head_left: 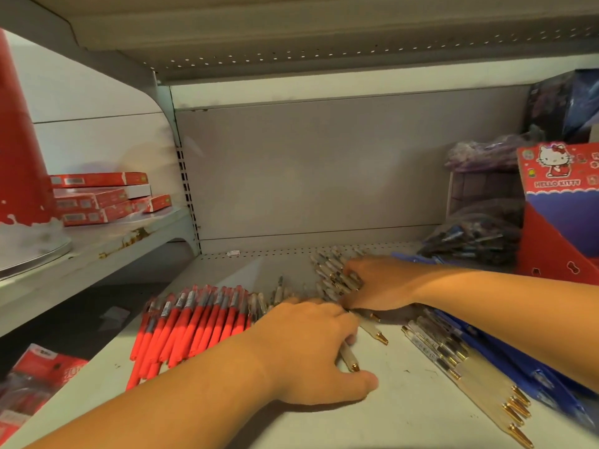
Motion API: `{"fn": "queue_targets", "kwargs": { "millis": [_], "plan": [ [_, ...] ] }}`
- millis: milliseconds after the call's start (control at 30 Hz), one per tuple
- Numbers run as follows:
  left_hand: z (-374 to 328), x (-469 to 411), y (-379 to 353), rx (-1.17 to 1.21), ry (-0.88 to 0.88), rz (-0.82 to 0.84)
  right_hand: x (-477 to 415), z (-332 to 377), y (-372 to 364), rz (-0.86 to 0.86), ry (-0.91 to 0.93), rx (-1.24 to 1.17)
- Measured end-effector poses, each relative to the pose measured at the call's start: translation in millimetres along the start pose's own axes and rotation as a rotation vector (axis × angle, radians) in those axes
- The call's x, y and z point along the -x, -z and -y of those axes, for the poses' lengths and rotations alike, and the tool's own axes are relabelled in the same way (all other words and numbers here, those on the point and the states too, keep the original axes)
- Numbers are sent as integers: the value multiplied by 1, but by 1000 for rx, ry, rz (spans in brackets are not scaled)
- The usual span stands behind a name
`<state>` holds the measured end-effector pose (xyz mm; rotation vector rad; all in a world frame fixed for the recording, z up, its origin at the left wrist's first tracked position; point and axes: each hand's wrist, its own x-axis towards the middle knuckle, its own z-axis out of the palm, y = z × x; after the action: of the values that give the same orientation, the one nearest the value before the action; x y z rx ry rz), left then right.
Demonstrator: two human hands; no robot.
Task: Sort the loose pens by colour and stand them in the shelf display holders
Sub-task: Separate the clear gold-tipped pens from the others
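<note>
A row of red pens [191,322] lies side by side on the grey shelf [405,413] at the left. My left hand [311,348] rests palm down beside them, fingers curled over a few clear pens with gold tips [351,359]. My right hand [379,281] reaches across further back, its fingers curled on a heap of clear pens [334,270]. More clear gold-tipped pens [470,374] lie in a row at the right, next to blue pens [525,374].
A red Hello Kitty display box [560,209] stands at the back right with bags of pens [473,238] beside it. Red flat boxes [100,199] are stacked on the neighbouring shelf at left. A red packet [35,377] lies lower left.
</note>
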<state>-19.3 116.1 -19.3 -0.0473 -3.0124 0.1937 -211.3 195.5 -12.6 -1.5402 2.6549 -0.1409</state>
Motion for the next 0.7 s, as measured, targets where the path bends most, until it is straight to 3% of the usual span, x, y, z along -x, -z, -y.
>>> {"fn": "queue_targets", "kwargs": {
  "millis": [400,700],
  "plan": [
    [17,0,2,83,77,43,-39,24,-11,0,-186,60],
    [20,0,3,105,107,76,-36,39,8,173,-249,99]
  ]
}}
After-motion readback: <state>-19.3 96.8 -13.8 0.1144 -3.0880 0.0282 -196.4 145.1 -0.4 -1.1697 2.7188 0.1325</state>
